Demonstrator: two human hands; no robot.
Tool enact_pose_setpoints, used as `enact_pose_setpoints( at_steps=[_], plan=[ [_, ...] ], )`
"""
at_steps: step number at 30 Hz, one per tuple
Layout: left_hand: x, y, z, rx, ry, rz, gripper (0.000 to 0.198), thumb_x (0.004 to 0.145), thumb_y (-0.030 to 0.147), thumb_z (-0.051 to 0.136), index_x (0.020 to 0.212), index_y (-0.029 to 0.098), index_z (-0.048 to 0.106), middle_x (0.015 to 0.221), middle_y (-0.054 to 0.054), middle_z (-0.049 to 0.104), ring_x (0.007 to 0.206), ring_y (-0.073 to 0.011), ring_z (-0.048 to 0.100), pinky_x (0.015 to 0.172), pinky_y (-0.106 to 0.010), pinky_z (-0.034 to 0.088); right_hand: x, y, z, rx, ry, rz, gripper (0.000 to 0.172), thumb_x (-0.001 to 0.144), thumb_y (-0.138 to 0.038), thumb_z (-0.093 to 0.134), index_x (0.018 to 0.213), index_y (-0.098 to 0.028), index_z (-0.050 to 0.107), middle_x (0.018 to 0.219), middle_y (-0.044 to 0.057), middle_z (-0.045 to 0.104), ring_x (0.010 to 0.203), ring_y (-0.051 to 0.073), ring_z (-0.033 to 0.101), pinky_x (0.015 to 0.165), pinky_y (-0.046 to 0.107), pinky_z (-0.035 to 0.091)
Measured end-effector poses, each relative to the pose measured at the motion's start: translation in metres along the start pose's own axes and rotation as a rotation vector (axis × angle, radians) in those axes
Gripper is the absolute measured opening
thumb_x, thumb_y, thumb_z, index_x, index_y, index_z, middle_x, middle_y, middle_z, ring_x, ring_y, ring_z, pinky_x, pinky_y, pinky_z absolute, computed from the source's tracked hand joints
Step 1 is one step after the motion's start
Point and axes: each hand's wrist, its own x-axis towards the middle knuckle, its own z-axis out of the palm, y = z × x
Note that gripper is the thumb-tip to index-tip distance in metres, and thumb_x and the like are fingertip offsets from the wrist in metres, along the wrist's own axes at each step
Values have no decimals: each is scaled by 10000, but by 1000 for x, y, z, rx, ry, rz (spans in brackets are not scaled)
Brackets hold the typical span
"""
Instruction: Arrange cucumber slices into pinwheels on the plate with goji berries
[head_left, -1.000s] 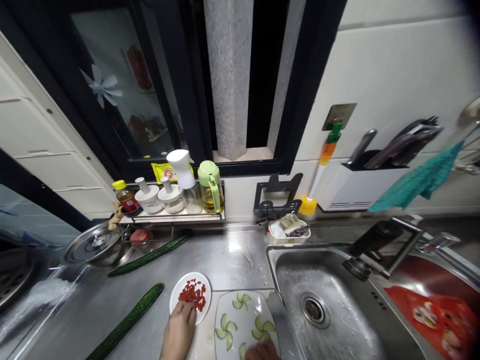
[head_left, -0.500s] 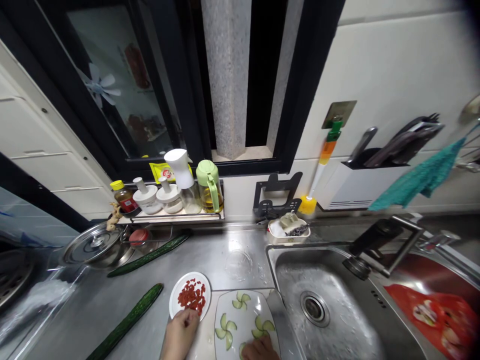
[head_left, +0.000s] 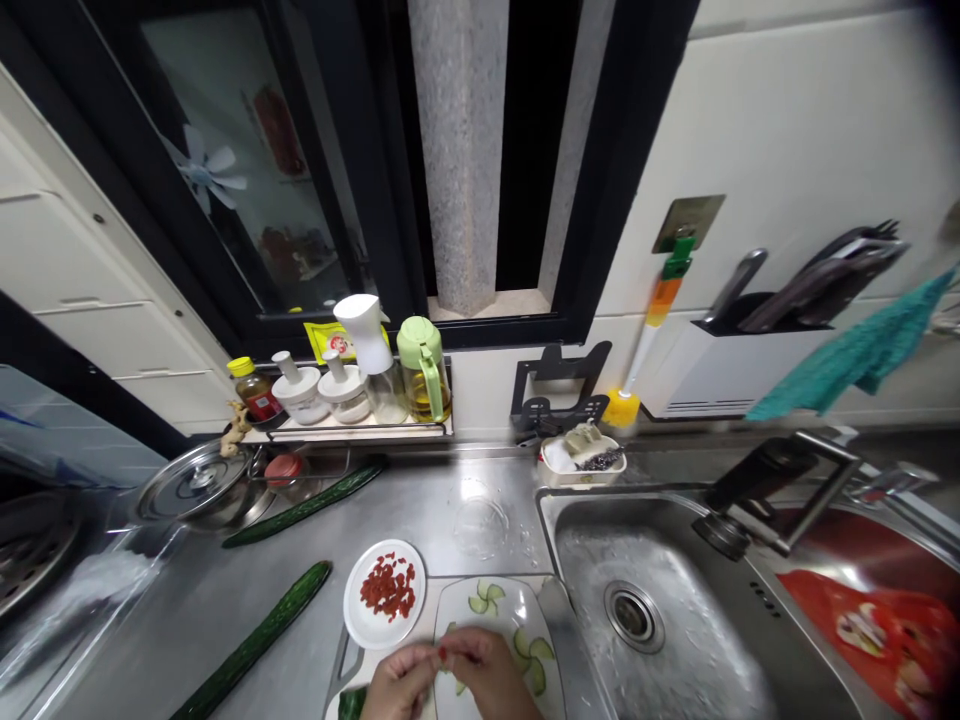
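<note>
My left hand (head_left: 396,683) and my right hand (head_left: 487,678) meet at the bottom edge, fingertips pinched together on a small red berry (head_left: 442,654). They hover over a white rectangular plate (head_left: 491,620) that carries cucumber slices (head_left: 486,597) laid in pinwheel shapes. Just left of it stands a small round white plate (head_left: 385,607) with a heap of red berries (head_left: 388,587). A cut cucumber end (head_left: 349,702) shows beneath my left hand.
Two whole cucumbers (head_left: 251,641) (head_left: 304,504) lie on the steel counter at left. A pot lid (head_left: 196,484) and a rack of condiment bottles (head_left: 360,395) stand behind. The sink (head_left: 660,610) is at right, with a soap dish (head_left: 581,458) and a knife holder (head_left: 757,350) beyond.
My left hand left the berry plate and moved right; my right hand rose from the plate's lower edge. Both now meet over the cucumber plate, pinching a berry.
</note>
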Motion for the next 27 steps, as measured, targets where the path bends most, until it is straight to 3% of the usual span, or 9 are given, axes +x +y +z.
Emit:
enact_pose_setpoints(
  at_steps=[7, 11, 14, 17, 20, 27],
  plan=[
    [-7, 5, 10, -24, -19, 7, 497, 502, 635, 788, 628, 168, 675, 430, 105, 398, 457, -37, 296, 501, -214, 207, 0, 5, 3, 95, 23, 50, 145, 531, -299, 533, 610, -200, 603, 577, -23, 580, 588, 139, 508, 631, 317, 391],
    [-6, 5, 10, 76, 46, 11, 533, 497, 674, 753, 647, 168, 683, 423, 104, 405, 450, -45, 280, 504, -219, 222, 0, 13, -5, 61, 48, 58, 144, 516, -313, 485, 566, -206, 566, 530, -28, 547, 523, 119, 460, 578, 304, 345],
    [-4, 3, 10, 270, 177, 98, 454, 573, 619, 705, 650, 171, 690, 482, 65, 505, 500, -73, 374, 549, -225, 322, -1, 24, -20, -8, 109, 79, 149, 536, -324, 490, 580, -206, 568, 512, -30, 528, 512, 125, 451, 569, 307, 336],
    [-3, 0, 14, 608, 326, 278, 335, 700, 502, 597, 618, 186, 671, 566, 18, 574, 585, -118, 482, 610, -238, 392, -6, 37, -36, -160, 153, 59, 127, 581, -316, 497, 596, -214, 572, 532, -23, 534, 548, 143, 468, 585, 311, 353],
    [1, -4, 20, 846, 360, 422, 303, 784, 389, 494, 599, 194, 632, 638, -23, 609, 657, -148, 556, 659, -250, 421, -10, 48, -45, -270, 162, 32, 117, 609, -305, 504, 614, -217, 581, 566, -19, 535, 587, 150, 473, 597, 306, 358],
    [14, -20, 27, 944, 413, 429, 268, 812, 306, 474, 620, 195, 625, 682, -52, 664, 674, -157, 600, 691, -257, 432, -18, 51, -42, -297, 107, 32, 135, 634, -297, 481, 646, -207, 581, 607, -3, 560, 623, 166, 508, 623, 313, 370]
  ],
)
